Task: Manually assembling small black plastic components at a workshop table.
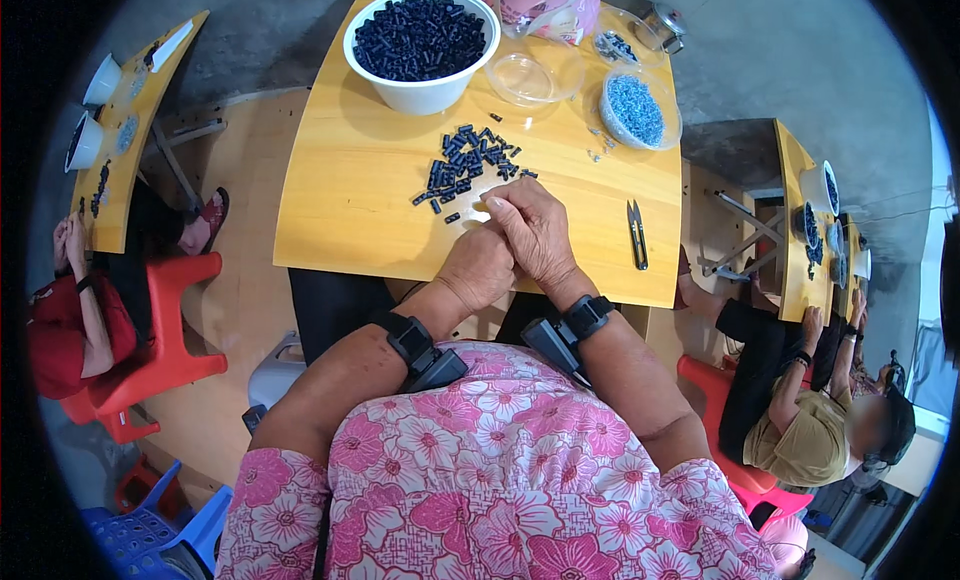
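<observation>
My left hand [476,270] and my right hand [537,230] are clasped together at the front edge of the yellow table [350,210]. The right one lies folded over the left, and the left hand's fingers are hidden beneath it. Just beyond them lies a loose heap of small black plastic parts [460,170], with a few scattered around it. A pair of black thread snips [637,236] rests to the right, apart from both hands.
A white bowl [420,98] full of black parts stands at the back left. Beside it are an empty clear lid [522,78], a clear tub of light-blue pieces [634,112], a small dish [615,48] and a pink bag [545,15]. Other people sit at tables [150,100] on both sides.
</observation>
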